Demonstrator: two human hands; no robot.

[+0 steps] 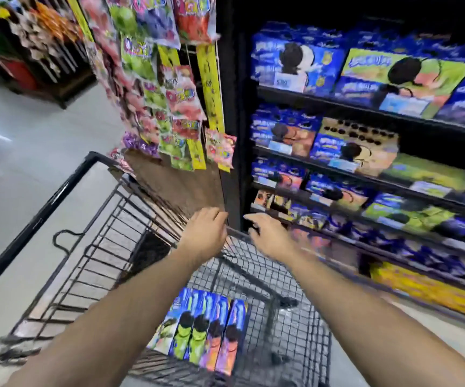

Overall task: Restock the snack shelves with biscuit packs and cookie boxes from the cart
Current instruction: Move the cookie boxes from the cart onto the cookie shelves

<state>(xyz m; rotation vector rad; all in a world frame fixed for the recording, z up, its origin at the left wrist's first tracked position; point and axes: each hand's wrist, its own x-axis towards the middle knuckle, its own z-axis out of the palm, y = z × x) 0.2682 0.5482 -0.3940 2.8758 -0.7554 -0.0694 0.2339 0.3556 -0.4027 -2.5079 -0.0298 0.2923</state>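
Watching through the head camera, I'm seeing both arms stretching out over the wire cart (pixel 41 213). Left hand (pixel 206 233) is sitting at the cart's far rim with fingers bending down, and I can't tell whether they're gripping the wire, it's too blurred. Right hand (pixel 270 238) is sitting just beside it, fingers loosely curling — can't tell if they're holding anything. Cookie boxes (pixel 206 328) are standing upright in a row inside the cart, below and between the forearms. Shelves (pixel 365 108) on the right are carrying blue and green packs (pixel 298 65). Candy bags (pixel 170 79) are hanging on the end panel beyond the cart.
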